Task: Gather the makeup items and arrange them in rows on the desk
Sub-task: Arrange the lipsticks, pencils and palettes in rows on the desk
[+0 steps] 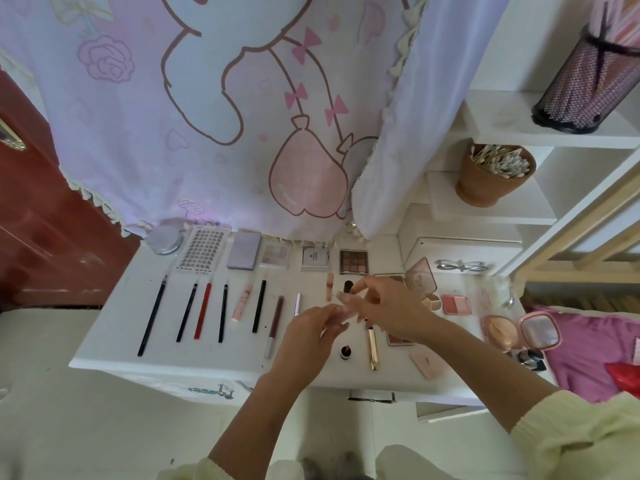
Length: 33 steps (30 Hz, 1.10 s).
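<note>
Left hand [311, 336] and right hand [391, 306] meet, both pinching a pale tube [344, 308].

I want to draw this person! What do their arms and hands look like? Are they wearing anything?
The left hand and right hand are bare: no gloves, and no rings or watch that I can see. Farther up the arms, the left sleeve and right sleeve are pale yellow knit with ribbed cuffs.
</note>
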Each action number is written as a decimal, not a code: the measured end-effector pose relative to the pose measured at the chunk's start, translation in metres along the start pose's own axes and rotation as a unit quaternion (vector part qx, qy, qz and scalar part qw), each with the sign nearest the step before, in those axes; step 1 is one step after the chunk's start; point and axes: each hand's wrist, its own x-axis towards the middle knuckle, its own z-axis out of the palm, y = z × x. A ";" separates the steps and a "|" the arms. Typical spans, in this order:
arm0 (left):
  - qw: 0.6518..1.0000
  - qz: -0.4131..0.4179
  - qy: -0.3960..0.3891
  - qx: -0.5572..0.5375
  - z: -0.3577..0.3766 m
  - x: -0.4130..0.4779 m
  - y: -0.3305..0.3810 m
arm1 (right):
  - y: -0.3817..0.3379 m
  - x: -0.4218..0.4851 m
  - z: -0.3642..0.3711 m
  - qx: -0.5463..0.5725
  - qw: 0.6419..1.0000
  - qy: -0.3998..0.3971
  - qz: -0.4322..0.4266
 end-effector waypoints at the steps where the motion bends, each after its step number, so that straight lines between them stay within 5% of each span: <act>1: 1.000 0.005 0.000 0.006 0.001 0.000 0.001 | -0.001 0.000 0.001 0.018 1.000 0.010 0.022; 8: 1.000 -0.007 -0.001 0.007 0.005 -0.001 0.001 | 0.001 -0.003 -0.007 0.023 1.000 -0.002 -0.017; 12: 1.000 -0.007 -0.007 0.007 0.011 -0.003 0.003 | 0.004 -0.006 -0.002 0.089 0.995 0.007 0.054; 17: 0.999 -0.026 -0.016 0.013 0.015 -0.006 -0.001 | 0.011 -0.005 -0.004 0.061 0.998 -0.030 -0.014; 22: 0.999 -0.020 -0.007 0.025 0.018 -0.008 -0.002 | 0.010 -0.004 -0.001 0.066 0.997 -0.007 0.035; 27: 0.999 -0.028 -0.006 0.014 0.014 -0.007 -0.002 | 0.014 -0.001 -0.008 0.064 0.997 -0.034 -0.018; 33: 0.999 -0.021 -0.008 0.023 0.014 -0.010 0.001 | 0.011 -0.002 -0.006 0.107 0.992 -0.040 0.047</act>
